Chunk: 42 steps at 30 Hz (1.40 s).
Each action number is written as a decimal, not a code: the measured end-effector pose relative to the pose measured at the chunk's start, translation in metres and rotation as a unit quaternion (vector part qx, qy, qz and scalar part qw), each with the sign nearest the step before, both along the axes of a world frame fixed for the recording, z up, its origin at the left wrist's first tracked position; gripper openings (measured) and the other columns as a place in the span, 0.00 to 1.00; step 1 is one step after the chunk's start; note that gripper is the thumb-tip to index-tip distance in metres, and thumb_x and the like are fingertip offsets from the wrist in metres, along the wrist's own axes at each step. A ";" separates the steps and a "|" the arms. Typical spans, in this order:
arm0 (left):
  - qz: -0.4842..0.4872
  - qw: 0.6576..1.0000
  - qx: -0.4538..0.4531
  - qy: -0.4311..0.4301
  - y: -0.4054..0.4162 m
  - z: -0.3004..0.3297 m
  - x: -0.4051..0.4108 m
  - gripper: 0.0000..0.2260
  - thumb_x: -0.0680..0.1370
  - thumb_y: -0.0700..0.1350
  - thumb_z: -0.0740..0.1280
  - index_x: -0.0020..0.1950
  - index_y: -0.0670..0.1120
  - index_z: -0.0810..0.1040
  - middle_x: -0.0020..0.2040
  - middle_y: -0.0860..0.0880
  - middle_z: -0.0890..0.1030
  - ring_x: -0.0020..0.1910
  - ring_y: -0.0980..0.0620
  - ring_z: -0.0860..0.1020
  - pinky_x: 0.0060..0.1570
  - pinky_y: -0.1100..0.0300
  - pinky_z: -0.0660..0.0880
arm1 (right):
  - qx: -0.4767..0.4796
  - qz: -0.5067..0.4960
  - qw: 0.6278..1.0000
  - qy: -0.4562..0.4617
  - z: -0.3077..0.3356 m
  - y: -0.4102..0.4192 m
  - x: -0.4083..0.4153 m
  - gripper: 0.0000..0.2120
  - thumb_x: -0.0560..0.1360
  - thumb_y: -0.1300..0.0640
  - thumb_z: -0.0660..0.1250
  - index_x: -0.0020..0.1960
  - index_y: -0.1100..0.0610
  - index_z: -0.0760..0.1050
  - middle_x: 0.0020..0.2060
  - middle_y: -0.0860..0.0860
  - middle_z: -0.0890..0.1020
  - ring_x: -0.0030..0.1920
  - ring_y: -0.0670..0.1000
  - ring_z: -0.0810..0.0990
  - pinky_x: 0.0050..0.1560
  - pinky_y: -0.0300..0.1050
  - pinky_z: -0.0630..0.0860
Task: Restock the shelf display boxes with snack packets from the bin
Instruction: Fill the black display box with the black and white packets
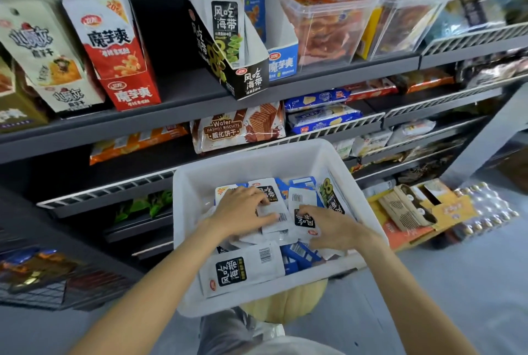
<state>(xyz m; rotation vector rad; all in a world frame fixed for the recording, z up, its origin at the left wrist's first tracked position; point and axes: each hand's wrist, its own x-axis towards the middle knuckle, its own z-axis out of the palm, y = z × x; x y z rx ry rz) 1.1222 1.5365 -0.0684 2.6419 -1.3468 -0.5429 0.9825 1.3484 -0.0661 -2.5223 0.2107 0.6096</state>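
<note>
A white plastic bin (197,183) sits in front of me, holding several white-and-black and blue snack packets. My left hand (243,211) lies on the pile and its fingers curl round a white packet (274,219) with a barcode. My right hand (331,229) grips a white packet with a black label (303,219) beside it. A larger white-and-black packet (243,269) leans on the bin's near wall. On the upper shelf stand a black display box (245,80) with matching packets, a blue box (283,64) behind it, and a red box (131,91) to the left.
Clear plastic tubs (328,25) with orange snacks stand at the upper right. A wafer bag (237,128) and blue biscuit packs (323,117) lie on the middle shelf. Cardboard boxes and a bottle pack (485,208) sit on the floor at right. A yellow stool (285,306) is under the bin.
</note>
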 end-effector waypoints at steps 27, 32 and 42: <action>0.349 0.823 -0.339 0.293 0.041 0.052 0.022 0.17 0.75 0.32 0.65 0.61 0.46 0.75 0.53 0.47 0.81 0.49 0.54 0.78 0.44 0.63 0.74 | 0.368 -0.468 0.741 -0.310 0.047 0.003 0.010 0.10 0.80 0.60 0.60 0.60 0.61 0.71 0.47 0.56 0.83 0.34 0.41 0.82 0.32 0.37 0.79; 0.353 0.765 -0.437 0.315 0.047 0.082 0.015 0.10 0.77 0.39 0.66 0.57 0.48 0.76 0.48 0.51 0.83 0.46 0.56 0.81 0.41 0.66 0.72 | 0.386 -0.419 0.759 -0.317 0.059 0.011 0.029 0.11 0.80 0.59 0.61 0.61 0.60 0.72 0.46 0.54 0.84 0.36 0.45 0.83 0.33 0.37 0.78; 0.245 0.694 -0.653 0.178 0.015 0.205 0.065 0.17 0.75 0.36 0.69 0.56 0.54 0.70 0.52 0.55 0.82 0.51 0.58 0.80 0.52 0.58 0.77 | 0.433 -0.323 0.684 -0.490 0.159 -0.002 0.096 0.11 0.79 0.63 0.62 0.61 0.60 0.68 0.37 0.47 0.82 0.37 0.47 0.81 0.38 0.39 0.79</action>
